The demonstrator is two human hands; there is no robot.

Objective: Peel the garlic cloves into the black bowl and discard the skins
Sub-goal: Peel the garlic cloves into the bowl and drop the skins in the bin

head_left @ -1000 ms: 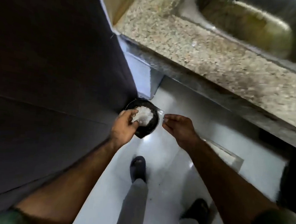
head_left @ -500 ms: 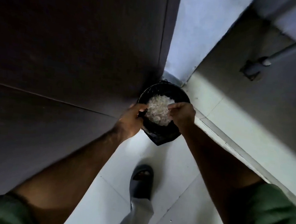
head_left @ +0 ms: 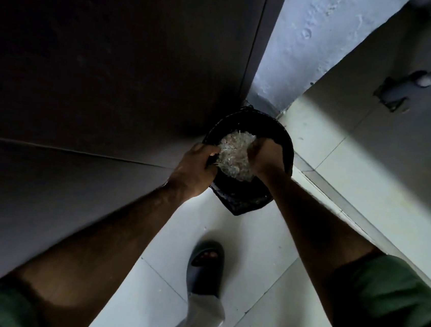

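A heap of pale garlic skins (head_left: 234, 152) lies in a black dish that I hold low over a black bin (head_left: 282, 139) in the floor corner. My left hand (head_left: 195, 169) grips the dish's near-left rim, thumb on top. My right hand (head_left: 265, 158) is at the heap's right side, fingers curled down into the skins. Dish and bin are both dark, so their edges are hard to tell apart. No peeled cloves are in view.
A dark cabinet face (head_left: 112, 72) fills the left. A pale wall (head_left: 315, 40) rises behind the bin. A grey pipe with a bracket (head_left: 415, 77) runs at the upper right. My foot in a dark slipper (head_left: 206, 266) stands on the white floor tiles (head_left: 253, 247).
I have turned from the counter and sink down to the bin in the corner. My right hand has moved from beside the dish onto the heap of skins and curled into it.
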